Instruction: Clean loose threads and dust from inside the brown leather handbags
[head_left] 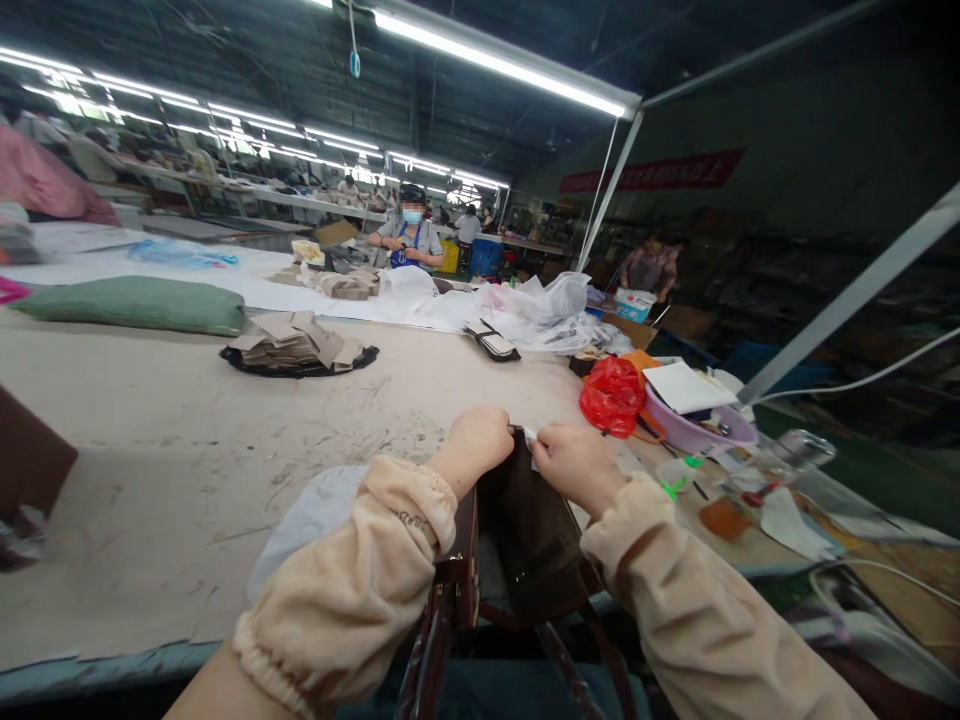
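Observation:
A dark brown handbag [536, 535] stands gaping at the near edge of the table, its dark inside facing me and its straps hanging toward my lap. My left hand [482, 440] is closed on the far end of the bag's rim. Just to the right, my right hand [574, 460] pinches the same rim, with a small white piece [529, 434] showing between the two hands. I cannot make out what that white piece is. Beige sleeve covers are on both forearms.
On the table [150, 440] lie a stack of grey-brown pieces [300, 343], a green roll [135, 305] and a small dark bundle [491, 341]. At right are a red plastic bag [613, 395], a purple basin [705, 425] and a glass jar [802, 450]. A co-worker [411, 235] is across the table.

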